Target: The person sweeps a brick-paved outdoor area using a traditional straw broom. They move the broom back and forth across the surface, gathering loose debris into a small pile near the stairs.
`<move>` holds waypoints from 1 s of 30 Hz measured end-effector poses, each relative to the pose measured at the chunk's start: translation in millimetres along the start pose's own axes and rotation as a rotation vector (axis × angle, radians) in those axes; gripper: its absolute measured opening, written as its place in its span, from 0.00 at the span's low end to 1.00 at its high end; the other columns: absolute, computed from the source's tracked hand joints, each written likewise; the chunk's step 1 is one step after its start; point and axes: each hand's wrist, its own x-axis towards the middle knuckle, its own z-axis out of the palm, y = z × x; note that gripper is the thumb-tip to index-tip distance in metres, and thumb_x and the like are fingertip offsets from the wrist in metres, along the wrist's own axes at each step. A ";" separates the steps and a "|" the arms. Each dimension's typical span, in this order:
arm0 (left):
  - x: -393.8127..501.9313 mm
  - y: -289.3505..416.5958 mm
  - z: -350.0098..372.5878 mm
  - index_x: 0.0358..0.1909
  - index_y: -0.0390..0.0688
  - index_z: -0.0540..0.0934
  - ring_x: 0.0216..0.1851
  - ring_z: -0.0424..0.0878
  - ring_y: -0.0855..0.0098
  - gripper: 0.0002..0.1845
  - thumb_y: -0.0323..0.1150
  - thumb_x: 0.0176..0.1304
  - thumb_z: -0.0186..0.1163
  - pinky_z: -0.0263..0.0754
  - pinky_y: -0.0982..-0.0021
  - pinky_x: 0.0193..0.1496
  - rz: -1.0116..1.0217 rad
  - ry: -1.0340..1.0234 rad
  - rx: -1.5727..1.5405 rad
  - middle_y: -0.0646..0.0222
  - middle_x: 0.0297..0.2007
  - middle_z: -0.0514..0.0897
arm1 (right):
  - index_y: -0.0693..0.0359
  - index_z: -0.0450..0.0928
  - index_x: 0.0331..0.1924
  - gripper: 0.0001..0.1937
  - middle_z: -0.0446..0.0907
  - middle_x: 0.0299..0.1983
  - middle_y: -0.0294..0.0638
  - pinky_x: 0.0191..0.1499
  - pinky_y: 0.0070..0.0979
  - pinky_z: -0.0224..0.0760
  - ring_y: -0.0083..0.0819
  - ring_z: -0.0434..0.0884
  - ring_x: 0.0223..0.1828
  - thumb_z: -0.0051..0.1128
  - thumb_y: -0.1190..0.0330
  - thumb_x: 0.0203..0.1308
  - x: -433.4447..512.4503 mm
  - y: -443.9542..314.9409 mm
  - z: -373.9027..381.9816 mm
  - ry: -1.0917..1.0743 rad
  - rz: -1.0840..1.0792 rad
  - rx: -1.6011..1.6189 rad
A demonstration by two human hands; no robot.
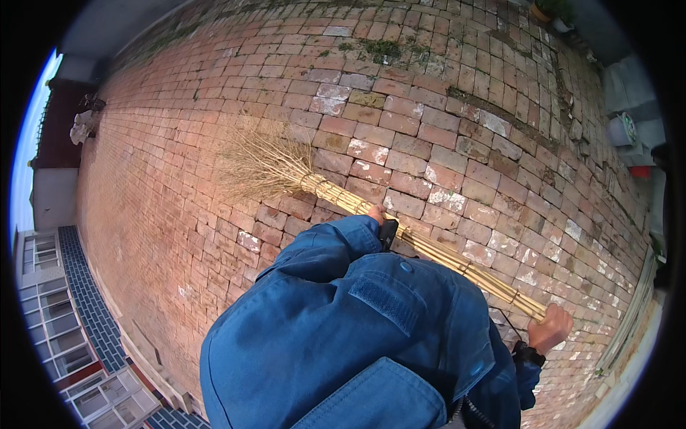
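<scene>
A long broom of bound stalks lies slantwise across the front of my body, its handle tied at several places. My left hand grips the middle of the handle; the blue sleeve and a black strap at the wrist hide part of it. At the handle's end, on the right, my right hand is closed around the stalks. The fanned twig head points to the upper left and appears to rest on the brick paving.
Grass tufts grow between the bricks ahead. On the right stand a white bucket and, farther up, a potted plant. A building with windows borders the left. A pale bulky object sits by the far-left wall.
</scene>
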 end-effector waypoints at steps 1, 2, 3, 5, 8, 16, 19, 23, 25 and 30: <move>6.5 -10.5 -5.9 0.48 0.37 0.80 0.36 0.82 0.44 0.23 0.48 0.65 0.54 0.77 0.38 0.40 -0.012 0.013 -0.002 0.43 0.42 0.85 | 0.57 0.71 0.25 0.14 0.72 0.26 0.43 0.41 0.41 0.67 0.46 0.74 0.33 0.67 0.72 0.34 3.3 3.6 -2.3 0.005 -0.016 -0.003; 11.9 -21.7 -11.7 0.48 0.38 0.80 0.36 0.82 0.43 0.24 0.49 0.66 0.54 0.76 0.37 0.39 -0.025 0.023 0.007 0.42 0.43 0.85 | 0.56 0.70 0.25 0.15 0.72 0.26 0.42 0.42 0.41 0.68 0.45 0.74 0.32 0.68 0.73 0.31 3.8 7.2 -5.8 -0.013 -0.024 0.015; 18.8 -33.2 -12.4 0.48 0.38 0.80 0.35 0.82 0.44 0.23 0.49 0.66 0.53 0.76 0.38 0.39 -0.029 0.038 0.002 0.44 0.42 0.85 | 0.56 0.70 0.25 0.15 0.72 0.26 0.42 0.43 0.41 0.68 0.45 0.74 0.32 0.68 0.73 0.31 2.0 12.4 -10.9 -0.026 -0.036 0.016; 31.0 -62.8 -3.8 0.47 0.39 0.80 0.34 0.82 0.47 0.22 0.49 0.67 0.52 0.76 0.41 0.37 -0.027 0.034 0.022 0.47 0.39 0.85 | 0.56 0.70 0.25 0.16 0.72 0.26 0.42 0.44 0.40 0.69 0.45 0.75 0.32 0.69 0.72 0.31 -6.4 28.2 -22.4 -0.078 -0.045 0.021; 46.0 -102.6 25.5 0.45 0.41 0.81 0.32 0.81 0.51 0.21 0.49 0.68 0.51 0.76 0.45 0.35 -0.023 -0.024 0.103 0.52 0.35 0.85 | 0.56 0.70 0.25 0.14 0.72 0.26 0.43 0.45 0.40 0.70 0.46 0.75 0.32 0.67 0.71 0.36 -37.7 50.0 -44.4 -0.037 0.017 -0.064; 54.7 -202.0 231.8 0.44 0.39 0.87 0.43 0.84 0.54 0.11 0.25 0.59 0.64 0.80 0.58 0.47 0.897 -0.165 1.086 0.53 0.39 0.87 | 0.58 0.70 0.27 0.07 0.72 0.25 0.43 0.42 0.41 0.71 0.47 0.75 0.31 0.60 0.70 0.53 -142.9 91.6 -109.1 -0.126 0.260 -0.365; 67.1 -204.2 280.9 0.44 0.37 0.84 0.43 0.85 0.53 0.11 0.28 0.60 0.64 0.80 0.57 0.48 0.083 -0.194 0.380 0.52 0.40 0.86 | 0.57 0.70 0.30 0.08 0.73 0.27 0.43 0.43 0.43 0.70 0.48 0.76 0.33 0.60 0.69 0.51 -173.0 96.1 -124.3 -0.201 0.383 -0.446; 68.0 -216.9 341.7 0.45 0.34 0.81 0.43 0.85 0.53 0.14 0.33 0.62 0.63 0.80 0.56 0.50 -0.004 -0.305 0.304 0.51 0.40 0.86 | 0.57 0.71 0.30 0.09 0.73 0.27 0.43 0.39 0.42 0.70 0.47 0.77 0.33 0.62 0.66 0.52 -196.4 104.3 -135.3 -0.186 0.420 -0.554; 59.9 -219.6 367.6 0.45 0.33 0.80 0.43 0.85 0.52 0.16 0.35 0.63 0.63 0.80 0.56 0.51 -0.031 -0.241 0.346 0.51 0.41 0.86 | 0.57 0.71 0.30 0.09 0.73 0.27 0.43 0.40 0.42 0.71 0.47 0.78 0.33 0.63 0.66 0.51 -204.7 111.2 -135.1 -0.177 0.447 -0.548; 7.2 -240.1 386.3 0.48 0.32 0.78 0.46 0.86 0.54 0.19 0.39 0.66 0.61 0.80 0.59 0.55 0.254 -0.406 0.626 0.51 0.43 0.86 | 0.51 0.68 0.22 0.12 0.72 0.21 0.39 0.31 0.43 0.64 0.45 0.74 0.25 0.63 0.62 0.49 -236.4 138.4 -127.3 -0.087 0.374 -0.636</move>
